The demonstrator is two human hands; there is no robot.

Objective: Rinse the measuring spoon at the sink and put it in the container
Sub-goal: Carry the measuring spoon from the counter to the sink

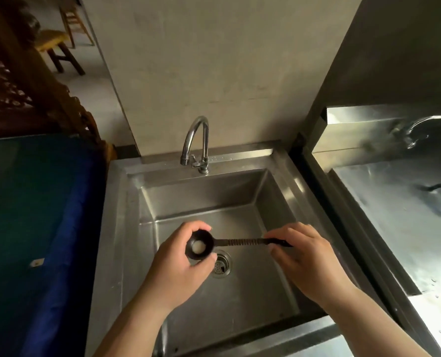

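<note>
Both hands hold the small black plastic measuring spoon over the steel sink.
Left hand cups bowl, right hand pinches handle end; light, stiff, prob. slippery wet — grip ribbed handle.

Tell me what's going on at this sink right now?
A person holds a black measuring spoon level over the steel sink, above the drain. The left hand cups the bowl, which has something pale in it, and the right hand pinches the handle end. No water is visibly running from the tap. No container is in view.
</note>
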